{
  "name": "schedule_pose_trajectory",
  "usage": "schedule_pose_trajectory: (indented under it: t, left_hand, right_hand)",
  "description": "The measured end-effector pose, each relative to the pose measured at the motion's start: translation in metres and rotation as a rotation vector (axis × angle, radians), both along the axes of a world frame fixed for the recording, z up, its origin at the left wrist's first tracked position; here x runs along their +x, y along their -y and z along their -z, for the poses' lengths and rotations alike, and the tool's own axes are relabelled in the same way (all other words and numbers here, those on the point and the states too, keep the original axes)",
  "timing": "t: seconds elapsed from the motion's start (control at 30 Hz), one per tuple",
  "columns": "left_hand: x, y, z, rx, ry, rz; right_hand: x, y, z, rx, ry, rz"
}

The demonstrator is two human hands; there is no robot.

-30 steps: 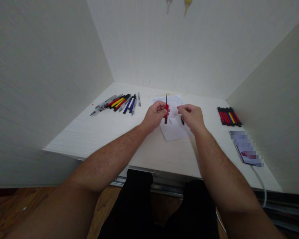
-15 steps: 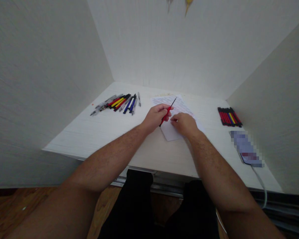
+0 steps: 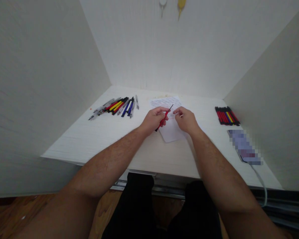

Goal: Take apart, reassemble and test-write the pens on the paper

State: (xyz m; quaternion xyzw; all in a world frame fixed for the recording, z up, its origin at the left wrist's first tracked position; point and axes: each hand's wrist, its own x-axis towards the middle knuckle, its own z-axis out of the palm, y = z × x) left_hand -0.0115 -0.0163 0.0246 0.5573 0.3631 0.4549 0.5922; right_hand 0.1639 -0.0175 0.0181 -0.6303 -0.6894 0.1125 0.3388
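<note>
My left hand (image 3: 154, 122) is closed round a red pen barrel (image 3: 163, 121), held at a slant above the paper, with a thin dark refill end pointing up and to the right. Close by on the right, my right hand (image 3: 185, 120) has its thumb and fingertips pinched together near the pen's upper end; whatever they hold is too small to make out. Under both hands lies a white paper (image 3: 172, 133), its far part covered in scribbled lines.
Many loose pens (image 3: 118, 105), coloured and clear, lie at the left of the white table (image 3: 89, 139). At the right are a row of red, blue and yellow pens (image 3: 226, 116) and a phone (image 3: 244, 146) with a cable. Walls enclose three sides.
My right hand has moved up, towards the pen's upper end. My left hand has shifted slightly left and down with the pen. The view has shifted a little.
</note>
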Motion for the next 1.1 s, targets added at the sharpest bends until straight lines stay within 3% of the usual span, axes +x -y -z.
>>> schedule_pose_trajectory:
  t: [0.23, 0.37, 0.77, 1.1]
  left_hand:
    - [0.002, 0.0, 0.0, -0.042, -0.093, 0.016]
    - [0.003, 0.002, -0.003, -0.036, -0.139, 0.034]
    - [0.001, 0.003, -0.002, -0.013, -0.161, 0.078]
    - [0.001, 0.001, 0.001, 0.023, -0.159, 0.071]
  right_hand:
    - [0.001, -0.004, -0.01, 0.001, -0.783, 0.104]
    - [0.0, -0.003, -0.015, 0.051, -1.007, 0.064]
    - [-0.001, -0.001, -0.016, 0.067, -0.977, 0.065]
    - [-0.003, 0.004, -0.015, -0.097, -0.875, -0.066]
